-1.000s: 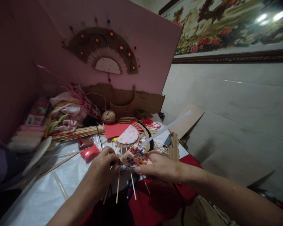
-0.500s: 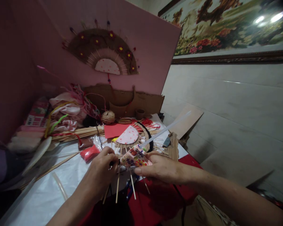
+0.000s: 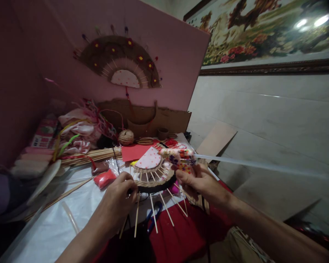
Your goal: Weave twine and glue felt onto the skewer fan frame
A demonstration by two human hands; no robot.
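Note:
My left hand [image 3: 120, 195] has its fingers closed on the left end of a half-round craft fan [image 3: 155, 187]. The fan has a white fabric centre [image 3: 148, 160] with red dots, a brown and black curved band, and thin wooden sticks [image 3: 153, 213] spreading towards me. My right hand [image 3: 203, 182] grips a flower-patterned glue gun [image 3: 178, 155] over the fan's right side. A long translucent glue stick [image 3: 244, 162] juts from the gun's back end to the right. The gun's nozzle points left, close to the dotted fabric.
Blue-handled scissors [image 3: 155, 215] lie under the sticks. A red packet [image 3: 104, 178], bundled sticks [image 3: 90, 155], a twine ball [image 3: 126, 136] and red paper [image 3: 130, 151] lie around the fan. A finished fan [image 3: 120, 60] hangs on the pink board [image 3: 178, 47] behind.
My right hand has moved the glue gun up and right, off the front of the band. The glue stick has swung down to point right. My left hand has stayed at the fan's left end.

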